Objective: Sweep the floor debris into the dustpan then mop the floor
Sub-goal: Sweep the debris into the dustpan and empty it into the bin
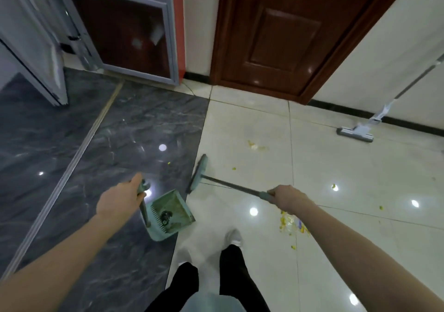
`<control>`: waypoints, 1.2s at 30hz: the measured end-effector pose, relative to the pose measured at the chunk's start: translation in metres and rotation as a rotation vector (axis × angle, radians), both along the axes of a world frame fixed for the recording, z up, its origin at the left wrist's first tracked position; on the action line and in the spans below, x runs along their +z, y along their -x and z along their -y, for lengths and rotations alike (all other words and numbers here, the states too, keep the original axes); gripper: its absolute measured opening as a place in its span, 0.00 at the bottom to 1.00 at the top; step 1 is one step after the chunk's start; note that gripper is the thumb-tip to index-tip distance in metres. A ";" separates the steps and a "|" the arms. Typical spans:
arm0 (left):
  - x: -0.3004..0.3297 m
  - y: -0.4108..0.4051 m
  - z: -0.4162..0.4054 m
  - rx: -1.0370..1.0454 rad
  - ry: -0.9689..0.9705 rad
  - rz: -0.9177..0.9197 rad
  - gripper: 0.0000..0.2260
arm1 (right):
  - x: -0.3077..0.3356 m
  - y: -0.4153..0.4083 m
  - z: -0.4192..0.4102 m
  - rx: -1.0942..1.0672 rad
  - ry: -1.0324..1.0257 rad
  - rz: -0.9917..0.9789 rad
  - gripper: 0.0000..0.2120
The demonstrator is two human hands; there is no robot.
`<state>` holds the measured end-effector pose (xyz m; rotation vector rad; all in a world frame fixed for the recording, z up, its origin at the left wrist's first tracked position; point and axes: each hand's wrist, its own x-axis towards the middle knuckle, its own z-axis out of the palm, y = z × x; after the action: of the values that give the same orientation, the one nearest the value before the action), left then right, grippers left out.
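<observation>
My left hand (119, 200) grips the upright handle of a pale green dustpan (168, 213), which hangs low over the dark marble floor with some dirt in its tray. My right hand (288, 198) holds the grey shaft of a pale green broom (198, 173); its head is lifted and points left, near the seam of dark and cream tiles. Yellow debris (292, 224) lies on the cream tiles just under my right forearm. A smaller patch of debris (254, 145) lies farther ahead, with several green and yellow bits scattered to the right.
A flat mop (355, 135) leans on the right wall with its head on the floor. A brown wooden door (283, 35) stands ahead, and a glass door with a grey frame (134, 30) to the left. My feet (234, 237) are on the cream tiles.
</observation>
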<state>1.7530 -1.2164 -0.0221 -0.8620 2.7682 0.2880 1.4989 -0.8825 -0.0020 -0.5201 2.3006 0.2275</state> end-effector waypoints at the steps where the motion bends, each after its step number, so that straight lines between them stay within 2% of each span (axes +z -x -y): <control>1: 0.002 -0.004 0.006 0.013 0.008 0.001 0.15 | -0.004 0.000 0.022 0.013 0.029 0.013 0.19; 4: 0.010 -0.018 0.023 0.076 0.040 0.002 0.15 | -0.019 0.002 0.093 0.070 0.084 0.017 0.14; 8: 0.019 -0.028 0.036 0.140 0.075 0.017 0.15 | -0.042 0.012 0.166 0.159 0.128 -0.012 0.14; 12: 0.025 -0.013 0.037 0.171 0.132 0.065 0.17 | -0.067 0.032 0.195 0.194 0.115 -0.015 0.15; 15: 0.027 0.009 0.029 0.167 0.161 0.088 0.18 | -0.074 0.053 0.183 0.202 0.086 -0.032 0.15; 18: 0.027 0.039 0.018 0.131 0.172 0.147 0.18 | -0.083 0.081 0.134 0.169 0.042 -0.003 0.15; 22: 0.025 0.092 -0.001 0.041 0.162 0.208 0.18 | -0.089 0.123 0.029 0.088 -0.016 0.014 0.15; 31: 0.019 0.237 -0.078 -0.242 0.060 0.162 0.14 | -0.052 0.183 -0.223 -0.293 -0.180 -0.006 0.15; 36: 0.016 0.305 -0.134 -0.332 0.021 0.101 0.14 | -0.027 0.197 -0.331 -0.381 -0.306 -0.106 0.14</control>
<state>1.4481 -1.0819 -0.0065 -0.3964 2.7621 0.1517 1.3019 -0.5517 -0.0286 0.0883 2.3561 0.4169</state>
